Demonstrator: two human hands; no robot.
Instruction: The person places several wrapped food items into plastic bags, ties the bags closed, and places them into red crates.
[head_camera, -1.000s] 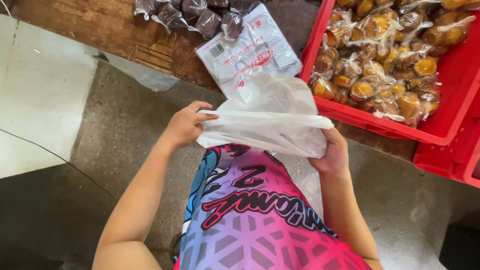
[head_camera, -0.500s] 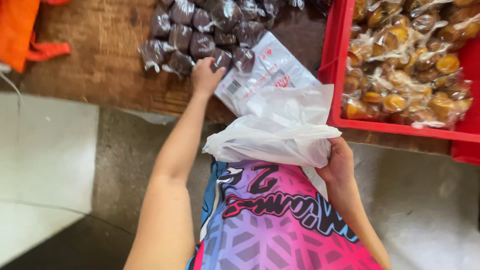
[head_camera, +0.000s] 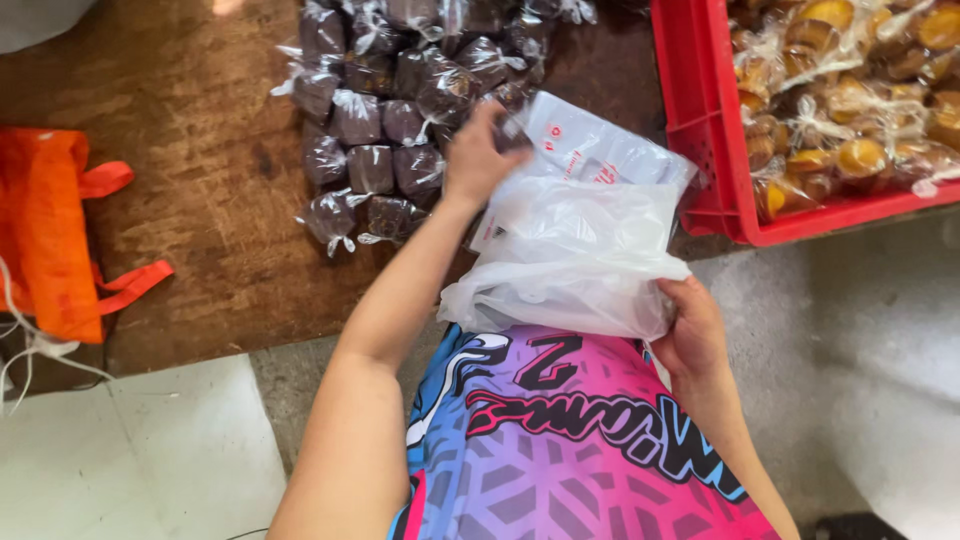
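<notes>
- At the far left an orange cloth bag (head_camera: 45, 235) lies on our wooden counter (head_camera: 210, 250), its looped handles spread toward the middle.
- Next comes a heap of dark brown cakes (head_camera: 385, 130), each wrapped in clear plastic and twisted shut, covering the upper middle of the counter.
- Our left hand (head_camera: 478, 155) reaches out over the right edge of that heap and closes on one dark wrapped cake (head_camera: 512, 132) (blurred, so we cannot tell how firmly it is gripped).
- Just right of that hand a flat stack of clear printed bags (head_camera: 600, 150) lies on the counter.
- In front of the stack, against our patterned shirt, we hold a thin white plastic bag (head_camera: 575, 260), bunched and partly open at the top.
- Our right hand (head_camera: 690, 330) is clenched on the lower right corner of that bag.
- Farthest right a red crate (head_camera: 700, 130) sits on the counter, filled with golden cakes (head_camera: 860, 90) in clear wrappers.
</notes>
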